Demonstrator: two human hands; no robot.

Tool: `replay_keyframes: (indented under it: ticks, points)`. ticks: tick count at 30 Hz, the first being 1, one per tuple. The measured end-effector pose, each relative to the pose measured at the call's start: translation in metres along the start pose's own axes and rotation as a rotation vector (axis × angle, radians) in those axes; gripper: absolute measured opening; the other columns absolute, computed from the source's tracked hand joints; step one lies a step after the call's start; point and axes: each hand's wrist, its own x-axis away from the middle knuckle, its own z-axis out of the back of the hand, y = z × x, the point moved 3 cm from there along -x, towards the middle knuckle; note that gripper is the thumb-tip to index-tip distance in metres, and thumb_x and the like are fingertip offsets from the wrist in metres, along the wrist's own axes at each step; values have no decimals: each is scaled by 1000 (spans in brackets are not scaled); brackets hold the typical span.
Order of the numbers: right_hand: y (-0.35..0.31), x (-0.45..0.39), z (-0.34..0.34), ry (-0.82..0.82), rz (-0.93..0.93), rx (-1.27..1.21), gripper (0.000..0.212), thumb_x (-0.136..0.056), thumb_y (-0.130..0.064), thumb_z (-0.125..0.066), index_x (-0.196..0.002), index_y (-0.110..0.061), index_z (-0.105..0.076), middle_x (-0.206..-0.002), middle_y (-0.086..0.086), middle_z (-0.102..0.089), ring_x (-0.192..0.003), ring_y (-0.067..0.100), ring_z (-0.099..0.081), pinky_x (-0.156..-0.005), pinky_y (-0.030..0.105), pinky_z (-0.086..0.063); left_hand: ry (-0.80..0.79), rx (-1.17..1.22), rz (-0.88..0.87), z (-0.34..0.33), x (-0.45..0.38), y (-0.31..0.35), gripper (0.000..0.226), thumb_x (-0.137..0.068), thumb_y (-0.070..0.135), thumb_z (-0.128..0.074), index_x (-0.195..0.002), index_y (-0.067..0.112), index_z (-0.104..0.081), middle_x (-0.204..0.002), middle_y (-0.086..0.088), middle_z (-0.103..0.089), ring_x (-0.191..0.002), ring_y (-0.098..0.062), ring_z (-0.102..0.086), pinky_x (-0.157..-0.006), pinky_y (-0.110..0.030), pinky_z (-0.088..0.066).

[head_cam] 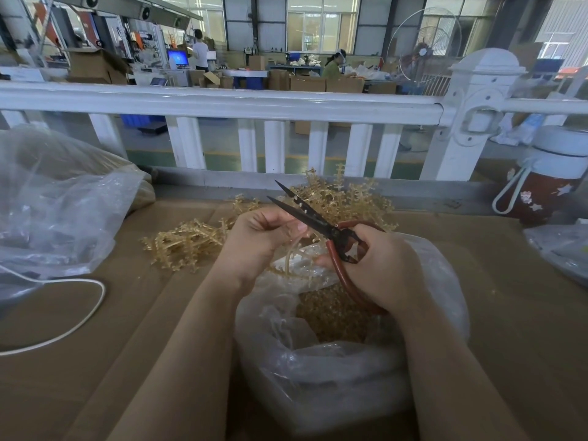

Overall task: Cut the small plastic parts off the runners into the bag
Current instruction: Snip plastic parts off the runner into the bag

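Our left hand (264, 237) pinches a pale runner (294, 249) just above the open bag (318, 361) of cut parts. Our right hand (381, 265) grips the red-handled scissors (318, 222), blades parted, beside it. More runners (191, 241) lie heaped behind our hands.

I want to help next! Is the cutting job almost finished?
Not yet. The bag already holds many cut parts. The left hand holds a runner while the right hand works open scissors. Two piles of runners remain.
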Motion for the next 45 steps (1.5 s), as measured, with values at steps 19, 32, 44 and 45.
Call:
replay_keyframes:
  ticks: [19, 32, 44, 45]
  points:
    - [3, -2, -2, -60, -63, -102, 65, -52, -96, -47, -92, -47, -61, -77, -32, -60, -77, -11, -56, -61, 12, -39, 87, 59, -34, -4, 3, 3, 28, -89, 4, -65, -74, 24, -76, -83, 2, -75, -77, -10, -68, -71, -18, -51]
    - [3, -1, 0, 8, -30, -50, 65, -56, -96, -42, -88, -44, -65, -66, -32, -56, -65, -12, -53, -52, 6, -31, 109, 20, 18, -1, 2, 4, 24, -84, 6, -70, -68, 23, -74, -74, 0, -73, -67, -7, -65, -61, -13, -47]
    - [5, -2, -1, -26, -26, -23, 69, -59, -94, -51, -97, -40, -69, -79, -29, -63, -72, -15, -52, -57, 5, -30, 77, -38, -40, 1, 2, 7, 16, -88, -5, -63, -86, 9, -70, -74, -6, -74, -69, -16, -67, -61, -18, -49]
    - [5, -2, -2, -31, -26, -21, 68, -59, -93, -52, -97, -40, -70, -80, -28, -64, -72, -15, -52, -57, 5, -31, 83, -56, -51, 1, 2, 8, 20, -88, -6, -61, -82, 11, -69, -72, -4, -73, -67, -13, -65, -60, -16, -48]
